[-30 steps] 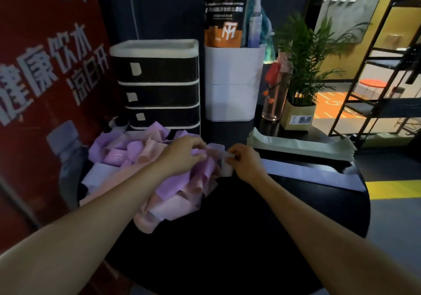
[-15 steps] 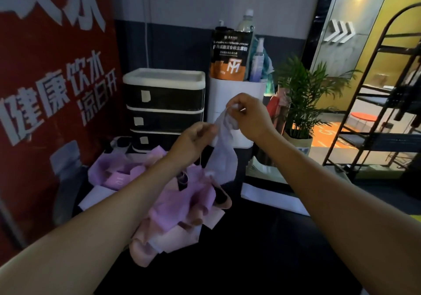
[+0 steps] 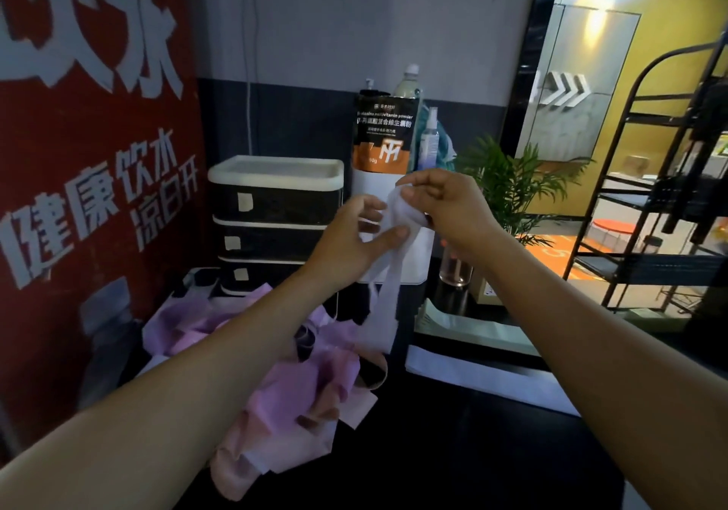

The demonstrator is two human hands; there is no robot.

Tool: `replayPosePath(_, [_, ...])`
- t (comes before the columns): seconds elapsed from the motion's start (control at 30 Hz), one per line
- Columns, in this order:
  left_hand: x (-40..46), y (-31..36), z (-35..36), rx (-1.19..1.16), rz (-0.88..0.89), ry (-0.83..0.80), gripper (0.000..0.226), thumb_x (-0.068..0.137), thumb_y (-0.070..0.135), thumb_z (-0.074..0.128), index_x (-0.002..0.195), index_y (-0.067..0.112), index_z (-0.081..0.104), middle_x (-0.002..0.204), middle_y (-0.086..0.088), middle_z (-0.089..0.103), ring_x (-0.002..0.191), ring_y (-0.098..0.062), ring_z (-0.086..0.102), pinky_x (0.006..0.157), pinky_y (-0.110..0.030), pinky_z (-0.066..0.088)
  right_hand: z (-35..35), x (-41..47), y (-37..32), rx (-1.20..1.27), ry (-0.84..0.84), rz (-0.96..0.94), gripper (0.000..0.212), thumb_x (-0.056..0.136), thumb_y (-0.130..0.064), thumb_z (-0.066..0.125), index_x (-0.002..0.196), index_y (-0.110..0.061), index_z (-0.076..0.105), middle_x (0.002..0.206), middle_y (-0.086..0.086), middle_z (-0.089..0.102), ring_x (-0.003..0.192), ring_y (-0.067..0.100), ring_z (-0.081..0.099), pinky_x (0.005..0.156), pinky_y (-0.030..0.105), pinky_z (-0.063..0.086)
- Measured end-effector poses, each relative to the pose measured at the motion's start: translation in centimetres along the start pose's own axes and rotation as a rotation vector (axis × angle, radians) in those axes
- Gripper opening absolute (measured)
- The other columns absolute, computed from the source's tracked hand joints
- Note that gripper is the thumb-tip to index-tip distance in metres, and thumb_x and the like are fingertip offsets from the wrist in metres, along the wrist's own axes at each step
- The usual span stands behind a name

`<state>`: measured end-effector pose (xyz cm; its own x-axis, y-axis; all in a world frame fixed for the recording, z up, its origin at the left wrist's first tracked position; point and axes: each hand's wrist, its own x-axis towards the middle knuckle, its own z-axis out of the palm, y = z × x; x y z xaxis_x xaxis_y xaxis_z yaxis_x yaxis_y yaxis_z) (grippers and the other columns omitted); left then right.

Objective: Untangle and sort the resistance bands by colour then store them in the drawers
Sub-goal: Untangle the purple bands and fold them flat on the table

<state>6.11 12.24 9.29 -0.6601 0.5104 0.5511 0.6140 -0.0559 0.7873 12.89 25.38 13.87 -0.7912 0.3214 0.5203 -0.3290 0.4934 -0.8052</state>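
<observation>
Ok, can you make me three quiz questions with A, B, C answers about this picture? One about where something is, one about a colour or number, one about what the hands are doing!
1. Where is the drawer unit?
A. behind the band pile
B. on the floor
C. on the metal rack

2. What colour is the held band?
A. green
B. pale lilac-white
C. red

3. What are the hands doing?
A. resting flat
B. opening a drawer
C. both holding the band up

Answers: 1 A, it stands behind the tangled pile. 2 B, it looks pale. 3 C, left hand and right hand grip it above the table.
</observation>
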Motion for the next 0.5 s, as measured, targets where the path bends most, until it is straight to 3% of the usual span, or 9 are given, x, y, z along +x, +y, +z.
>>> replayPosePath(0.1, [-0.1, 1.2, 0.2, -0.051, 0.028, 0.0, 0.027, 0.083, 0.024, 0.069, 0.103, 0.019, 0.052, 0.096, 0.009, 0.057, 0.085, -0.003, 0.056, 0.07, -0.011, 0.047, -0.6, -0.2, -0.8, 0.01, 0.02, -0.061, 0.014, 0.091, -0.002, 0.054, 0.097, -0.006, 0.067, 0.09, 0.006, 0.066, 0.084, 0.016, 0.061, 0.08, 0.032, 0.052])
replayPosePath(0.2, [-0.3, 2.2, 0.6, -0.087, 0.074, 0.008, 0.018, 0.081, 0.019, 0.07, 0.092, 0.02, 0.056, 0.093, 0.0, 0.061, 0.082, -0.013, 0.058, 0.073, -0.022, 0.048, -1.4, -0.6, -1.3, 0.025, 0.055, -0.075, 0.014, 0.091, -0.004, 0.055, 0.095, -0.009, 0.067, 0.08, -0.002, 0.065, 0.065, -0.002, 0.058, 0.063, 0.016, 0.048])
replayPosePath(0.27, [-0.2, 2.8, 0.9, -0.108, 0.065, 0.006, 0.018, 0.08, 0.016, 0.071, 0.085, 0.022, 0.055, 0.087, 0.001, 0.06, 0.078, -0.012, 0.057, 0.07, -0.023, 0.048, -1.8, -1.0, -1.6, 0.048, 0.074, -0.061, 0.012, 0.091, -0.005, 0.056, 0.095, -0.009, 0.067, 0.076, -0.004, 0.063, 0.057, -0.007, 0.055, 0.057, 0.013, 0.044])
replayPosePath(0.33, [-0.2, 3.6, 1.1, -0.145, 0.033, 0.013, 0.015, 0.082, 0.013, 0.069, 0.082, 0.019, 0.056, 0.082, 0.002, 0.059, 0.073, -0.01, 0.056, 0.067, -0.021, 0.046, -2.3, -1.4, -1.9, 0.03, 0.08, -0.059, 0.011, 0.09, -0.006, 0.058, 0.095, -0.008, 0.067, 0.077, -0.001, 0.064, 0.058, -0.005, 0.057, 0.055, 0.014, 0.045])
replayPosePath(0.43, [-0.3, 4.0, 1.0, -0.266, -0.036, -0.001, 0.011, 0.087, 0.011, 0.063, 0.078, 0.017, 0.059, 0.078, 0.001, 0.058, 0.07, -0.009, 0.054, 0.068, -0.022, 0.046, -3.2, -2.1, -1.9, -0.031, 0.069, -0.035, 0.007, 0.088, -0.01, 0.063, 0.091, -0.01, 0.068, 0.085, 0.011, 0.068, 0.071, 0.015, 0.06, 0.064, 0.027, 0.05])
replayPosePath(0.5, [-0.5, 4.2, 1.2, -0.324, -0.07, -0.024, 0.014, 0.088, 0.01, 0.06, 0.077, 0.018, 0.06, 0.077, 0.002, 0.057, 0.068, -0.007, 0.054, 0.065, -0.019, 0.046, -3.6, -2.7, -2.0, -0.077, 0.037, -0.024, 0.008, 0.089, -0.015, 0.062, 0.092, -0.013, 0.068, 0.086, 0.009, 0.068, 0.074, 0.017, 0.06, 0.068, 0.032, 0.052])
